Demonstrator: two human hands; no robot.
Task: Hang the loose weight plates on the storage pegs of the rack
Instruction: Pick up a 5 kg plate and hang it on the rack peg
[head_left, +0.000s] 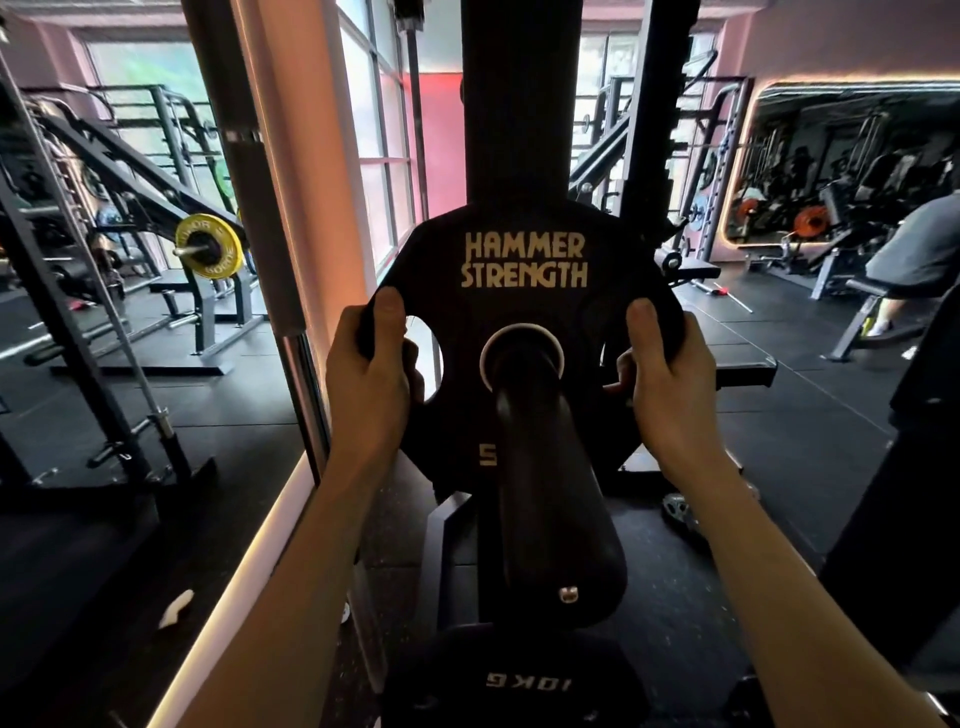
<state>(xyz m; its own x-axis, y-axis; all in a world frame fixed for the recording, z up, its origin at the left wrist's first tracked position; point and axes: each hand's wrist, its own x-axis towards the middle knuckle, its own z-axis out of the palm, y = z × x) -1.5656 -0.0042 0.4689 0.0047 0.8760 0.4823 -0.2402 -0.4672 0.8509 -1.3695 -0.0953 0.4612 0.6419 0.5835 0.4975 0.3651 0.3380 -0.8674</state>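
Plate: a black weight plate (524, 291) marked HAMMER STRENGTH in pale letters, in the middle of the frame, upright and facing the camera, its steel-ringed centre hole threaded onto the peg.
Peg: a thick black storage peg (550, 499) runs from the plate's hole toward the camera, lower centre, ending in a rounded cap with a small bolt.
Rack: the black upright (519, 104) stands directly behind the plate, filling the top centre.
Left hand: the left hand (371, 374) grips the plate's left rim, thumb laid over the front face, fingers curled through the left grip opening and clamped on the edge.
Right hand: the right hand (670, 374) grips the right rim the same way, thumb on the front, fingers wrapped through the right opening.
Second plate: a black 10KG plate (519, 680) at the bottom centre, below the peg's end.
Surroundings: a yellow plate (210, 252) on a bar at the left; a wall mirror (831, 166) at the upper right; a person in a grey shirt (924, 244) at the right edge.
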